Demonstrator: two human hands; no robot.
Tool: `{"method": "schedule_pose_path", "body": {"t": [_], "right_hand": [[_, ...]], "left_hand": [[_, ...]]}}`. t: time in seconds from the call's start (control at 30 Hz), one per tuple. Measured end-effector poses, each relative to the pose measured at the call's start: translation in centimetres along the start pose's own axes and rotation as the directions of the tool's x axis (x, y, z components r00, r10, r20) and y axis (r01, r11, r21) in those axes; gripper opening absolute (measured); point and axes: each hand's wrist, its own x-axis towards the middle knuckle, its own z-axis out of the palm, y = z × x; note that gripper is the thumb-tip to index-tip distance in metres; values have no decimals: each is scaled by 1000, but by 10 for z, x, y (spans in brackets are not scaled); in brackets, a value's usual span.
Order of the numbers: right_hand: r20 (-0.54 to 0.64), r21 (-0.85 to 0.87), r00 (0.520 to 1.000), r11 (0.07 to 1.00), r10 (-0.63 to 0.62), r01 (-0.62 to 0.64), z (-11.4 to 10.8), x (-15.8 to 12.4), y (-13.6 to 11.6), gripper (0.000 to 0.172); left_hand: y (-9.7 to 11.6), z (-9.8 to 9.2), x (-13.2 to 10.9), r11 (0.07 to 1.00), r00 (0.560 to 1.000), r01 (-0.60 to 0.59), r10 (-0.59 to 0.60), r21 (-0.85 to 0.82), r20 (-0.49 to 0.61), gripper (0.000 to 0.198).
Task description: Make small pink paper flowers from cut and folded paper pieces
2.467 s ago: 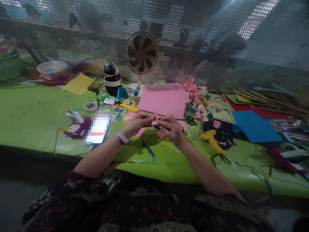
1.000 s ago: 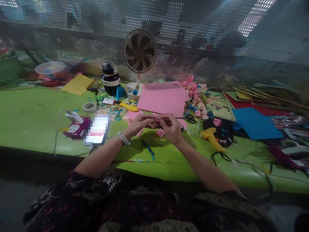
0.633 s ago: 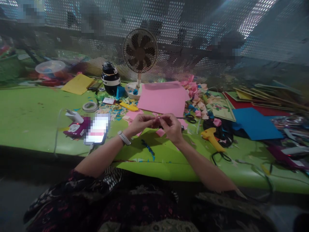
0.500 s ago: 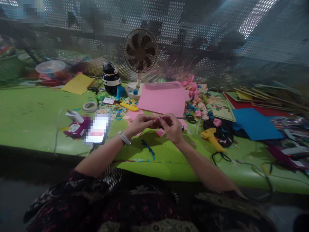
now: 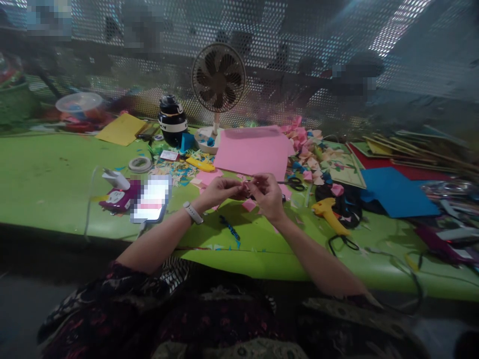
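Observation:
Both hands meet just above the green table (image 5: 52, 184), pinching a small folded pink paper piece (image 5: 245, 187) between their fingertips. My left hand (image 5: 219, 191), with a white watch on its wrist, grips the piece from the left. My right hand (image 5: 267, 194) grips it from the right with curled fingers. A large pink sheet (image 5: 253, 152) lies flat right behind the hands. Small pink paper squares (image 5: 248, 205) lie on the table below them.
A desk fan (image 5: 218, 80) and a black jug (image 5: 172, 121) stand at the back. A lit phone (image 5: 151, 199), a tape roll (image 5: 139, 164), scissors (image 5: 294, 184), a yellow glue gun (image 5: 328, 213), a blue sheet (image 5: 396, 193) and folded paper flowers (image 5: 307, 144) surround the hands.
The hands have come closer together around the pink piece and shifted slightly. The fingers keep working it; nothing else on the table has moved.

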Motion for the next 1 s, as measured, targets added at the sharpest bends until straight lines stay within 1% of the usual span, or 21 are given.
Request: {"method": "schedule_pose_path", "body": {"t": [0.07,0.2,0.27,0.37,0.47,0.63,0.7,0.83,1.0], "right_hand": [[16,4,1000,1000,20,-20,-1,2,-1,40],[159,-82,985,995,65,-52,-6,4,-6,42],[200,-118,978,992,63,-40,-7,4,-8,43],[196,-150,980,989,27,3,-6,2,-9,43],[173,-159,985,987,8,20,-3,0,-8,41],[137,-134,991,991,8,11,-3,-1,-8,43],[162,-113,986,993,30,-12,-4,-1,-9,44],[273,-56,958,996,86,-73,-4,1,-9,47],[271,-49,955,993,119,-110,-5,1,-6,45]], "left_hand": [[2,1,-1,1000,1000,-2,2,-11,3,43],[7,2,-4,1000,1000,20,-20,1,18,39],[9,2,-5,999,999,42,-42,13,31,35],[11,1,-6,997,996,75,-76,21,45,31],[11,2,-7,994,991,101,-104,49,78,33],[9,3,-5,994,990,80,-88,72,114,39],[8,2,-4,994,990,69,-78,79,115,38],[5,-1,-1,996,993,49,-57,80,105,34],[8,-1,-1,993,994,43,-54,108,96,25]]}}
